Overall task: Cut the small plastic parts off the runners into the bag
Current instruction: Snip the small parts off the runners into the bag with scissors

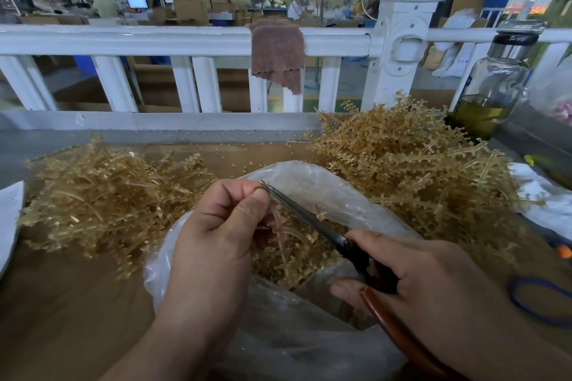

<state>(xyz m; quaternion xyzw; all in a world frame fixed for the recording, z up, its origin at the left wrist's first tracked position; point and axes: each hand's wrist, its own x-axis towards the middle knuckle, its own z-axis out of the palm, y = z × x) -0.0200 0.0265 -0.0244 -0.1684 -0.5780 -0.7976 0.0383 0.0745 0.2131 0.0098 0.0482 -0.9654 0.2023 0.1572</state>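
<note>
Scissors with dark blades and reddish-brown handles (312, 219), gripped by the right hand (424, 284) at lower right, meet an amber plastic runner (283, 235) pinched in the left hand (216, 241) at centre, above the clear plastic bag (312, 182). Amber runner heaps lie at left (102, 195) and right (418, 170).

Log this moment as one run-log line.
step: cutting | left hand: pinches runner over bag | right hand: grips scissors, blades at runner | bag: open, holds cut parts

bag (309, 182) between two runner piles (102, 195) (centre)
</note>
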